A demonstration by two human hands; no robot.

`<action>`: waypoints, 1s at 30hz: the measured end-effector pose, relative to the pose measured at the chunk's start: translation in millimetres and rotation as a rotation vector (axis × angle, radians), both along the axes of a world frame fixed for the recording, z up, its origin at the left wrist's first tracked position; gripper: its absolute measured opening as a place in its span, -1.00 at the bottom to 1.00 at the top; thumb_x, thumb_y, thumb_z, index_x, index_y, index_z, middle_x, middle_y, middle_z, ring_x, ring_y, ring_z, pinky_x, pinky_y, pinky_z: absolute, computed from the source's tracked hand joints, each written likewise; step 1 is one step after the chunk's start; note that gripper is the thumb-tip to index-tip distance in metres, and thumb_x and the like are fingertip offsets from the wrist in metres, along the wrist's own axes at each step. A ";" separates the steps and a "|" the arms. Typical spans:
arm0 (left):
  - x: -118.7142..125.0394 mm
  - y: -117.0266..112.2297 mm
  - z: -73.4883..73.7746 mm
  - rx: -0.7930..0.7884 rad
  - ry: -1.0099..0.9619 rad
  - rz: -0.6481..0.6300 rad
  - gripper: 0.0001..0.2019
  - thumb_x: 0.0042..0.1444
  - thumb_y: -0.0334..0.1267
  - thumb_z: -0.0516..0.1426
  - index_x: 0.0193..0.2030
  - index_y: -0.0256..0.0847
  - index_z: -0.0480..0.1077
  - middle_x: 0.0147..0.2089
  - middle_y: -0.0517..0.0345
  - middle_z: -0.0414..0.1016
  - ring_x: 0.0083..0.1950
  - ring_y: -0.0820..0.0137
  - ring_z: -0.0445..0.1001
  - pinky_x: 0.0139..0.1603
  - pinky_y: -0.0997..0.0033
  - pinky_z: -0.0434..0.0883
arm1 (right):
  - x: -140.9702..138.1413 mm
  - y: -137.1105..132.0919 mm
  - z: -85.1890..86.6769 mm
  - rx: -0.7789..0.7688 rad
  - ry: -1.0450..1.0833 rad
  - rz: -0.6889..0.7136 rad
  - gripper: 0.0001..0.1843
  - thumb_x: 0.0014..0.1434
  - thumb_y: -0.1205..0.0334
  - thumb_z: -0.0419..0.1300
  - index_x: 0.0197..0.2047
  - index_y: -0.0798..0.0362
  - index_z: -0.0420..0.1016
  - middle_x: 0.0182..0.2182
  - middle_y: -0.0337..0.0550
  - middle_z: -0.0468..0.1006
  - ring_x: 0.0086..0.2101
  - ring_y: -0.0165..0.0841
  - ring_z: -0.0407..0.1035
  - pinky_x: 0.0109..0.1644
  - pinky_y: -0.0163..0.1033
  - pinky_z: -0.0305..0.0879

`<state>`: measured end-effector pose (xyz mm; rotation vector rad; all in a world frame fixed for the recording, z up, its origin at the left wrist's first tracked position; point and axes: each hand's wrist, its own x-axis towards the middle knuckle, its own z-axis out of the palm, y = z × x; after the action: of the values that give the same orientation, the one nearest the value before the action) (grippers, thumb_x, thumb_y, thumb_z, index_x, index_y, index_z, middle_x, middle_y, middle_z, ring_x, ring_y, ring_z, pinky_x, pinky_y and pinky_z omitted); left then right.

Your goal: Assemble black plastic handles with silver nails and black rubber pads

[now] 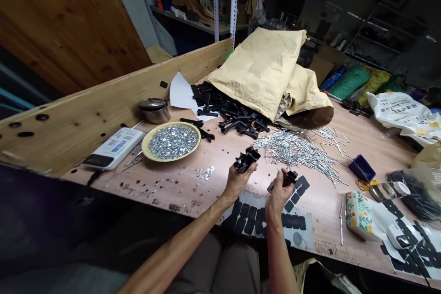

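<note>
My left hand (240,177) is closed round several black plastic parts (246,159), held up above the table's front part. To its right, my right hand (280,188) grips another black plastic part (291,177), whose dark end sticks out past the fingers. Below both hands lies a grey sheet (246,197) bearing rows of black rounded pads (251,220). Just beyond the hands spreads a heap of thin metal rods (296,149). A pile of similar black parts (237,119) lies farther back, partly under a paper sack.
A yellow bowl of small metal washers (172,142) stands left, beside a white electronic device (115,147) and a lidded metal pot (155,110). The large paper sack (258,71) fills the back. A blue bin (361,167), a clear bottle (389,190) and a floral box (359,213) stand right.
</note>
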<state>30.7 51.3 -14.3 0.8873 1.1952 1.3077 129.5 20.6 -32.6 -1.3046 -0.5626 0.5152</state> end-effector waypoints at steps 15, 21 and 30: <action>-13.7 -8.2 5.0 0.021 -0.155 -0.302 -0.63 -0.22 -0.03 0.29 -0.33 -0.30 0.53 -0.39 0.04 0.58 -0.39 0.32 0.52 -0.25 0.28 0.44 | 1.9 -7.3 19.9 -0.023 0.030 0.129 -0.53 0.03 -0.12 0.19 -0.24 0.15 0.40 -0.73 -0.49 0.11 -0.72 -0.58 -0.01 -0.65 -0.42 -0.03; -12.2 -7.7 0.2 0.014 -0.326 -0.339 -0.59 -0.23 -0.10 0.33 -0.20 -0.21 0.53 -0.15 0.00 0.59 0.03 0.15 0.45 0.11 0.16 0.29 | 10.8 -7.3 14.5 -0.073 -0.134 0.273 -0.54 0.05 -0.10 0.17 -0.16 0.12 0.48 -0.59 -0.31 0.36 -0.61 -0.50 0.19 -0.53 -0.37 0.18; 5.6 -10.4 -13.7 -0.058 -0.257 -0.256 -0.47 -0.26 0.03 0.32 -0.16 -0.26 0.49 -0.18 0.00 0.59 -0.01 0.15 0.47 0.06 0.21 0.33 | -0.1 2.6 5.7 -0.025 -0.148 0.689 -0.44 0.03 -0.14 0.17 -0.01 0.06 0.44 -0.26 -0.10 0.56 -0.17 -0.23 0.42 -0.02 -0.13 0.32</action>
<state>36.3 40.9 -28.0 0.7762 0.8833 1.1346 129.4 23.2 -27.0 -1.1584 -1.1449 0.9946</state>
